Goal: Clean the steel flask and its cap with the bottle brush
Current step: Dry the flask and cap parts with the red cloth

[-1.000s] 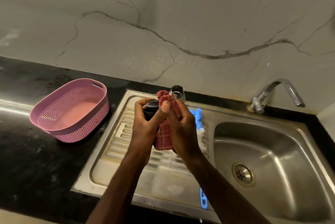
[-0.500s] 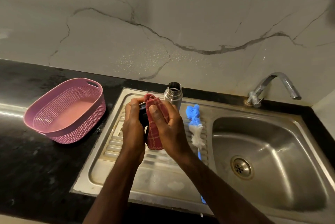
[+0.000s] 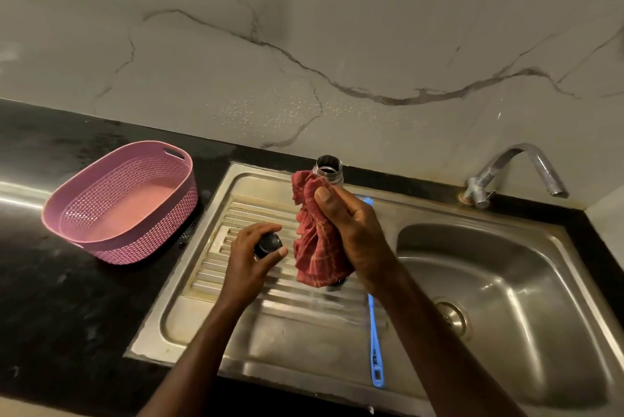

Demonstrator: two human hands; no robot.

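The left hand [image 3: 251, 256] pinches the dark cap [image 3: 268, 244] low over the draining ribs; the right hand [image 3: 351, 231] grips a red cloth [image 3: 312, 241], nearer the upright steel flask [image 3: 329, 168] just behind it, mouth open and shiny; the blue bottle brush [image 3: 374, 342] lies lengthwise beside, untouched.

Both forearms are bare, the left hand [image 3: 250, 256] and right hand [image 3: 354, 231] ungloved.
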